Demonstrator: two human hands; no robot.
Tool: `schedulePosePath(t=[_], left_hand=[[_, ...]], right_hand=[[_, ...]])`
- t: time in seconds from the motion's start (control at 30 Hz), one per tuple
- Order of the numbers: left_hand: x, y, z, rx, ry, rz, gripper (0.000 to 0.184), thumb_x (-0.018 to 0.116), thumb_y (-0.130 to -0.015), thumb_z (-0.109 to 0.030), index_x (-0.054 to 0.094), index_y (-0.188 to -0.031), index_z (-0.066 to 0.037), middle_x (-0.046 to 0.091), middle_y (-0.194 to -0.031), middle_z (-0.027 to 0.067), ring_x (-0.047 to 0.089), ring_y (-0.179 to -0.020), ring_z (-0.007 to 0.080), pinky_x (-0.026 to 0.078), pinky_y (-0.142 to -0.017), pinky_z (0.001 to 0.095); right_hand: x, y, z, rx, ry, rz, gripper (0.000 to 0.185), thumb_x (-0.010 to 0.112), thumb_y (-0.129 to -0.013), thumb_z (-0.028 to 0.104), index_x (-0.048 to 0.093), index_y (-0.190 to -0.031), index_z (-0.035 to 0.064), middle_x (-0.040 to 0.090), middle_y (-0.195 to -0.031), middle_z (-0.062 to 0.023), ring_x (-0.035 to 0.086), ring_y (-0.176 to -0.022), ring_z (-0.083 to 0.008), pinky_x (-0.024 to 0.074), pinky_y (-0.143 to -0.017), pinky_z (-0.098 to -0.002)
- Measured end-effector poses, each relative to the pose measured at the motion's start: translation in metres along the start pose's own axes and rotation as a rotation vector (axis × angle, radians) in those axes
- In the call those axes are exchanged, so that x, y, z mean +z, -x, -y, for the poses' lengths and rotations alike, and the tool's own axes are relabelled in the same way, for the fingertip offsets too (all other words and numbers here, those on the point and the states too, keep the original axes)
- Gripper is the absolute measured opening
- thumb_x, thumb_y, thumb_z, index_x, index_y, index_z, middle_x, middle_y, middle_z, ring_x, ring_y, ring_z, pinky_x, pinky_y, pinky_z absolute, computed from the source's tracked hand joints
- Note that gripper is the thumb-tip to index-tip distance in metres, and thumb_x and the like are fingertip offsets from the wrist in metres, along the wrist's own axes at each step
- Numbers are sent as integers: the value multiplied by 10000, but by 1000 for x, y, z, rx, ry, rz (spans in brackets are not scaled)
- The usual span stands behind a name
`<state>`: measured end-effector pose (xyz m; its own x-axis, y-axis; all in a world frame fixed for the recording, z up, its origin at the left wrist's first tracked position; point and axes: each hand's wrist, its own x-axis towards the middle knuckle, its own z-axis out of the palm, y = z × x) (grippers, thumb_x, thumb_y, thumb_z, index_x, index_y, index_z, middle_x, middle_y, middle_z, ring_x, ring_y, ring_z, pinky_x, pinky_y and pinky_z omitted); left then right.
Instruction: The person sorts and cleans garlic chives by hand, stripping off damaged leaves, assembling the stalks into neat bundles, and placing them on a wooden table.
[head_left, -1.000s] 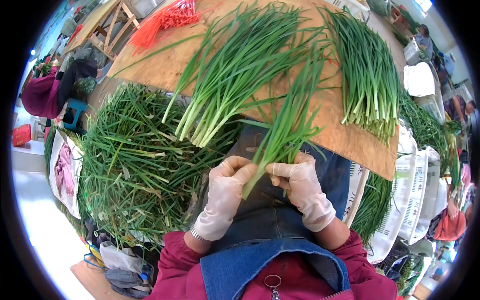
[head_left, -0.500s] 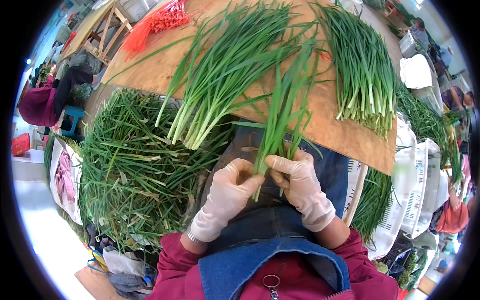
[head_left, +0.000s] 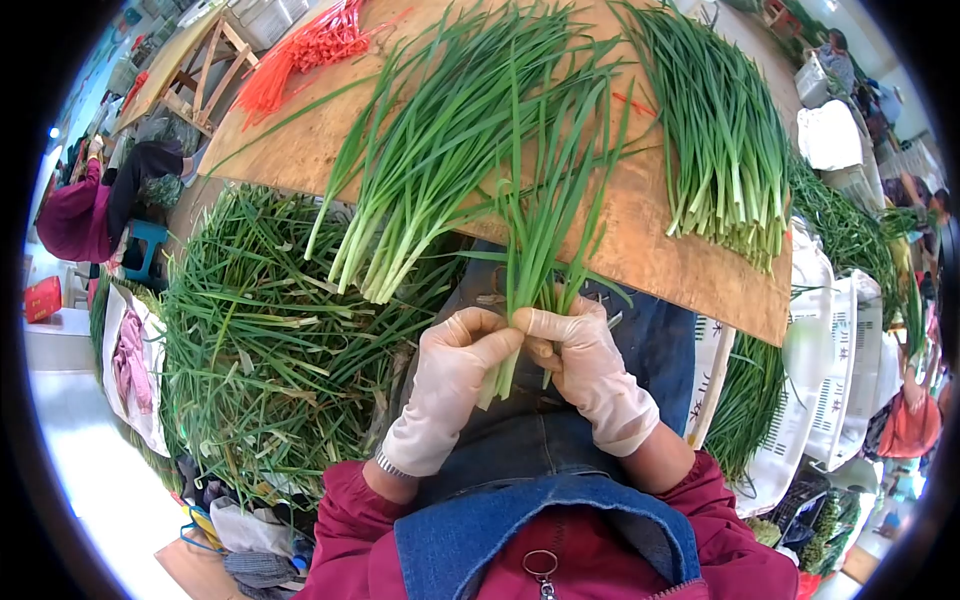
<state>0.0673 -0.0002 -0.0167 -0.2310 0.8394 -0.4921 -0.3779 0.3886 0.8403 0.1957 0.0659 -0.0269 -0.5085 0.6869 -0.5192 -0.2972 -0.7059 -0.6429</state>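
A small bunch of Chinese chives [head_left: 535,245] rises between my gloved hands over my lap, pale stem ends down, green tips over the board's edge. My left hand [head_left: 455,365] pinches the stems near the lower end. Close against it, my right hand [head_left: 588,365] also has thumb and fingers closed on stems of the bunch. On the wooden board [head_left: 690,275] just beyond lie a loose spread of chives [head_left: 440,150] and, to the right, a neater pile of chives [head_left: 725,140] with its stem ends towards me.
Left of my knees is a big heap of loose chives and trimmings [head_left: 280,350]. Red ties [head_left: 305,55] lie at the board's far left. White plastic crates [head_left: 800,380] stand on the right. Another person sits by a blue stool [head_left: 147,245] at far left.
My hands have come closer together, and the bunch has shifted slightly left and more upright. The chives on the board stay nearly the same.
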Motion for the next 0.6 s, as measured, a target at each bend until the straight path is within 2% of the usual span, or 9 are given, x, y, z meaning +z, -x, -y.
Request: schedulePosePath(t=[0.23, 0.33, 0.43, 0.53, 0.6], left_hand=[[0, -1, -1, -71, 108, -19, 93, 635, -788, -86, 608, -847, -19, 593, -729, 7, 513, -588, 60, 414, -536, 197], [-5, -6, 2, -72, 71, 71, 112, 637, -787, -95, 596, -855, -15, 587, -721, 7, 495, -568, 52, 385, -503, 183], [-8, -5, 0, -102, 139, 24, 147, 648, -779, -103, 583, -872, -10, 575, -715, 2, 475, -555, 42, 345, -470, 173], [-11, -4, -4, -171, 188, 64, 162, 656, -768, -97, 578, -885, -17, 558, -691, -6, 447, -530, 28, 319, -454, 167], [-1, -1, -7, -126, 67, 72, 150, 652, -765, -89, 584, -882, -26, 547, -674, -9, 420, -493, 24, 300, -433, 166]], right_hand=[[2, 2, 3, 0, 39, -83, 106, 674, -746, 49, 608, -821, 11, 541, -625, -10, 413, -448, -74, 260, -403, -200], [4, 6, 8, -11, 100, -101, 114, 669, -750, 53, 616, -841, 9, 546, -623, -6, 392, -426, -64, 241, -386, -195], [3, 9, 10, -22, 146, -92, 127, 666, -754, 60, 623, -862, 9, 549, -625, 4, 364, -409, -48, 225, -374, -191], [6, 12, 13, -26, 157, -93, 140, 665, -757, 64, 625, -878, 8, 541, -621, 13, 343, -404, -35, 215, -370, -188], [7, 13, 12, -29, 163, -103, 148, 665, -759, 66, 623, -888, 8, 532, -615, 17, 338, -405, -31, 213, -370, -187]])
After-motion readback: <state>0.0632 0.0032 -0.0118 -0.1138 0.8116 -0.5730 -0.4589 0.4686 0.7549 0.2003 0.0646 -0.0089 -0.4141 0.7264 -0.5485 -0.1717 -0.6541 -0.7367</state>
